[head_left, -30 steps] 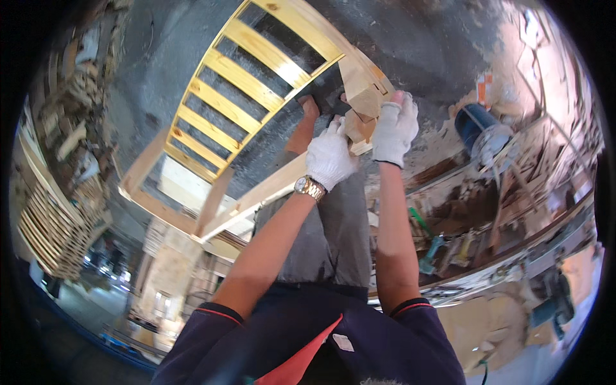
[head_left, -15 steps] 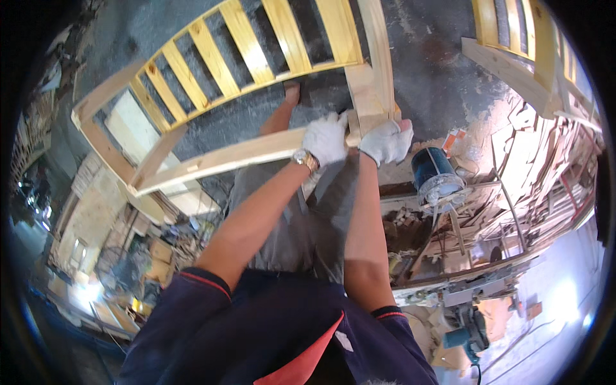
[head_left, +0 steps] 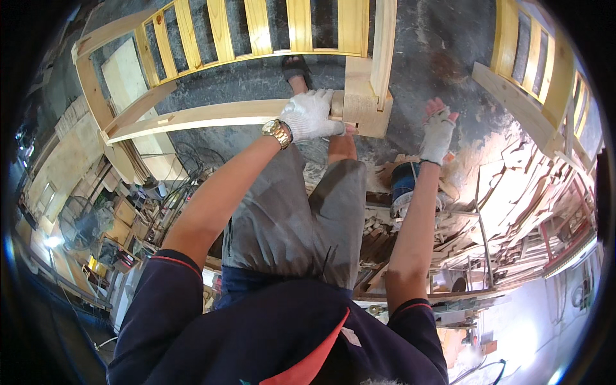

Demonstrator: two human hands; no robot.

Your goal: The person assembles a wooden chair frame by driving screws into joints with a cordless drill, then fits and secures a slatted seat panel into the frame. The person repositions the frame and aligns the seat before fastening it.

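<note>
A pale wooden frame with a slatted panel (head_left: 256, 29) stands in front of me. My left hand (head_left: 309, 115), in a white knit glove with bare fingertips and a gold watch at the wrist, is closed round the end of its near rail (head_left: 205, 115). Just right of those fingers, the rail meets a thick corner post (head_left: 366, 96). My right hand (head_left: 439, 131), gloved alike, is raised off the wood to the right of the post. Its fingers are apart and nothing shows in them.
A dark blue bucket (head_left: 404, 179) stands below my right wrist. Wood offcuts (head_left: 513, 199) lie heaped at the right. A second slatted frame (head_left: 532, 70) stands at the upper right. Boards (head_left: 58, 154) and clutter lie at the left; a sandalled foot (head_left: 296, 72) shows beyond the rail.
My right hand has let go of the corner post and moved right. My left hand still holds the rail, which sits slightly higher in view and more level.
</note>
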